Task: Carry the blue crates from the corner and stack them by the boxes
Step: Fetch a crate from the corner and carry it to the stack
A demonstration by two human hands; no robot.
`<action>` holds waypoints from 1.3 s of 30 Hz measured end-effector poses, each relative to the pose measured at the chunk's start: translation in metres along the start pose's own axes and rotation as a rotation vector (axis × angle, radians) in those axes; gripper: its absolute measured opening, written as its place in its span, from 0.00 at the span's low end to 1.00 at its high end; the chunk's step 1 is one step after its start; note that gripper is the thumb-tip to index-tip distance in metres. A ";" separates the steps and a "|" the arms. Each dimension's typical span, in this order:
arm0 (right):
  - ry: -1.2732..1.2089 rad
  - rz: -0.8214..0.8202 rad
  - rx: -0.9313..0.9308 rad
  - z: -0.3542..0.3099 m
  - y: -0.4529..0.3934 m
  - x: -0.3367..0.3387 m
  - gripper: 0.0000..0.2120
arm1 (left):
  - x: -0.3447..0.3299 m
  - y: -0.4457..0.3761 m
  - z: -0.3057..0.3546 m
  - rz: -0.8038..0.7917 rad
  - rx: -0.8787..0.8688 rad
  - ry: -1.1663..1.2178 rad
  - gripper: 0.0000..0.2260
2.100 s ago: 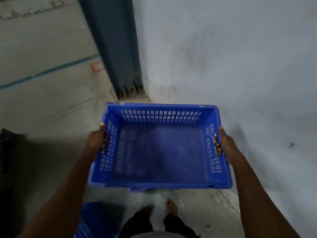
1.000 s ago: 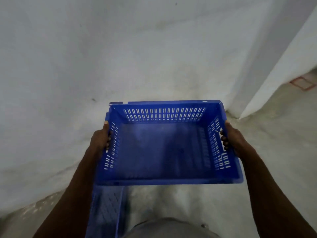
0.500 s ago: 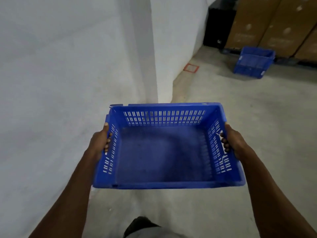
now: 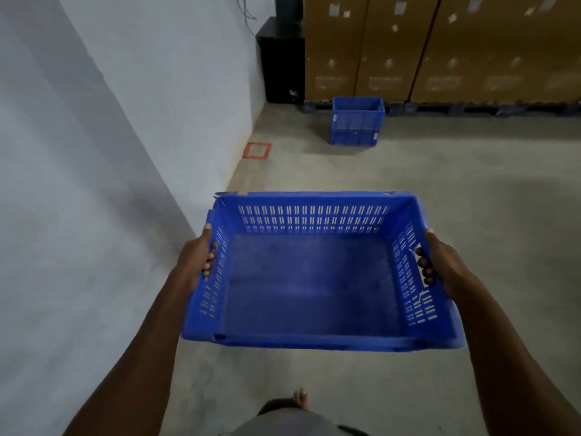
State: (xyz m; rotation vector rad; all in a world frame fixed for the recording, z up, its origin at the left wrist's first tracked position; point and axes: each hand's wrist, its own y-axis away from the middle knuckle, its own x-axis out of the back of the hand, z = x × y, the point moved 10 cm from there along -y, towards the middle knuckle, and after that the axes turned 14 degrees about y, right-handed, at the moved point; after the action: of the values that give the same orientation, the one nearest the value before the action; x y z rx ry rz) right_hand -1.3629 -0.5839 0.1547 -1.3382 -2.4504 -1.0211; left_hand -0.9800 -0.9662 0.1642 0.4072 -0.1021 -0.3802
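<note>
The left hand (image 4: 196, 261) grips the left side wall of the blue crate (image 4: 314, 284), with the thumb on the rim and the fingers (image 4: 210, 256) curled through the slots of that wall. The right hand (image 4: 441, 262) grips the right side wall in the same way, its fingers (image 4: 424, 272) hooked into the handle opening. The two hands are well apart, with the whole crate between them. The crate is held in the air, open side up, and nothing lies inside it.

To the left of the left hand stands a pale wall (image 4: 94, 184), which runs away from the person. Beyond the left hand, on the concrete floor (image 4: 471, 184) close to this wall, there is a red square mark (image 4: 257, 151). Far ahead of the hands, a black cabinet (image 4: 283, 64) stands in the corner. Just beside it, to the right, is a row of brown cardboard boxes (image 4: 440, 51). In front of these boxes, well apart from the held crate, another stack of blue crates (image 4: 356, 121) stands on the floor. Below the crate, between the forearms, a bare foot (image 4: 300, 398) is seen.
</note>
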 end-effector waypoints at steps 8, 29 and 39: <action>-0.077 0.124 -0.085 -0.059 -0.148 0.070 0.28 | -0.172 -0.157 0.085 -0.118 0.004 -0.068 0.23; -0.067 0.106 -0.066 -0.320 -0.647 0.141 0.27 | -0.498 -0.557 0.243 -0.097 0.058 -0.039 0.23; -0.102 0.171 -0.113 -0.447 -0.841 0.149 0.27 | -0.638 -0.780 0.357 -0.166 0.019 -0.090 0.20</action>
State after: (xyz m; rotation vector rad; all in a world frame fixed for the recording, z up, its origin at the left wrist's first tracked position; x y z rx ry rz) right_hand -2.1934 -1.0730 0.1479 -1.6413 -2.3288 -1.0876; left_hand -1.8967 -1.5159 0.1613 0.4184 -0.1606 -0.5616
